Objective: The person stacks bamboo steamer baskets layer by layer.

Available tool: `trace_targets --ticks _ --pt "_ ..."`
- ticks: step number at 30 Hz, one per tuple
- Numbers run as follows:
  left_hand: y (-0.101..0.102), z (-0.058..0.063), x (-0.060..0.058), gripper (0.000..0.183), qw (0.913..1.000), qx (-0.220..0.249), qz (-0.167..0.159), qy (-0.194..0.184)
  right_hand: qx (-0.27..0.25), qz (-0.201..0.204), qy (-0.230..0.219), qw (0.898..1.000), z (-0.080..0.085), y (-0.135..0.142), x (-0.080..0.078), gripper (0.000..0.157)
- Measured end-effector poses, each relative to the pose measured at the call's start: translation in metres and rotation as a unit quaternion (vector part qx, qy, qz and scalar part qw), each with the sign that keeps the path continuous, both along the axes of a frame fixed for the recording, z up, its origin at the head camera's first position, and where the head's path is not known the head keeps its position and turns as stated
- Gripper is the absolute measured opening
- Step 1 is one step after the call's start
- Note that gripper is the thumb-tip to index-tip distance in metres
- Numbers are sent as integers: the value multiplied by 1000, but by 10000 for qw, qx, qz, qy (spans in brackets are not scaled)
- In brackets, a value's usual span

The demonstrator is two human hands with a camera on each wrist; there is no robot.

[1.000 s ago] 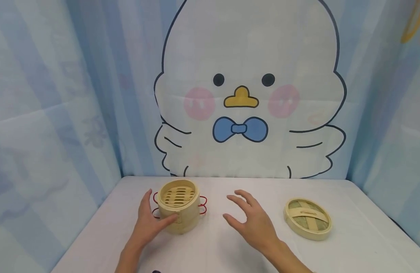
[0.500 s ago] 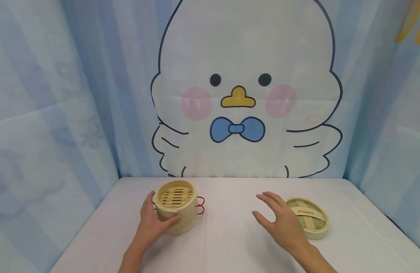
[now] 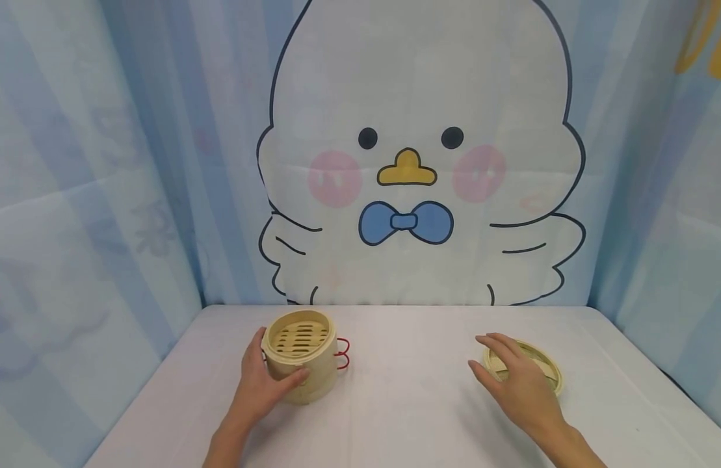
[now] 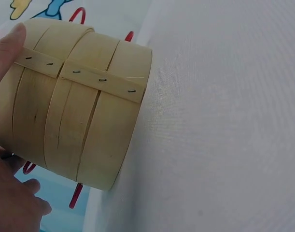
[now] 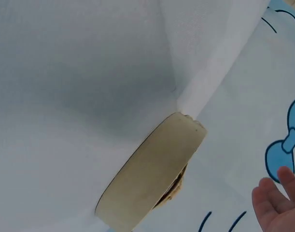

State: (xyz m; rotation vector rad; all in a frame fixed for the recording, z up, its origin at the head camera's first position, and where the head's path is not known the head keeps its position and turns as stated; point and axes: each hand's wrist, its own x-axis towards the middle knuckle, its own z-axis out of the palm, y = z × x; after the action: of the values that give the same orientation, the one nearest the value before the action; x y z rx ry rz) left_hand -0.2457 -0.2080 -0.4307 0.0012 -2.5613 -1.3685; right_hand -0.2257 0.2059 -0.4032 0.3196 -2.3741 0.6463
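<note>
A stacked bamboo steamer point(image 3: 310, 377) stands upright at the left of the table, with a slatted rack on top and red loops at its sides. My left hand point(image 3: 257, 390) grips its upper tier, thumb across the front and fingers round the left side. In the left wrist view, the steamer wall point(image 4: 84, 111) shows stapled bands, with the thumb point(image 4: 9, 50) against the top tier. At the right lies the round bamboo steamer lid point(image 3: 541, 361). Over it hovers my right hand point(image 3: 521, 387), fingers spread, holding nothing and partly hiding it. The right wrist view shows a gap between that hand and the lid point(image 5: 152, 169).
A white cloth covers the table point(image 3: 407, 390). Behind it hangs a curtain point(image 3: 413, 273) printed with a white cartoon bird and a blue bow tie. Pale blue striped curtains point(image 3: 85, 260) close in both sides.
My right hand has moved rightward from the middle of the table to above the lid. My left hand has closed in on the steamer's left side. The view has turned slightly.
</note>
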Motion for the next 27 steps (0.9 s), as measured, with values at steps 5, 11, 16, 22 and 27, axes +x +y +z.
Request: trace_targets --ticks 5,11,16,22,27 --pt "1 2 -1 121 10000 72 -6 -29 127 -62 232 9996 -2 16 -3 43" --pt "0 3 -1 124 9998 69 27 -168 127 -180 -98 9997 -10 38 -7 40" --pt "-1 2 -1 124 9997 105 12 -217 78 -287 -331 9990 -20 54 -10 43" --pt "-1 2 -2 123 9998 100 -16 -184 292 -287 -683 9968 -22 63 -13 45" --pt "-1 3 -2 122 9998 86 -34 -154 437 -301 -1132 9922 -19 67 -16 47"
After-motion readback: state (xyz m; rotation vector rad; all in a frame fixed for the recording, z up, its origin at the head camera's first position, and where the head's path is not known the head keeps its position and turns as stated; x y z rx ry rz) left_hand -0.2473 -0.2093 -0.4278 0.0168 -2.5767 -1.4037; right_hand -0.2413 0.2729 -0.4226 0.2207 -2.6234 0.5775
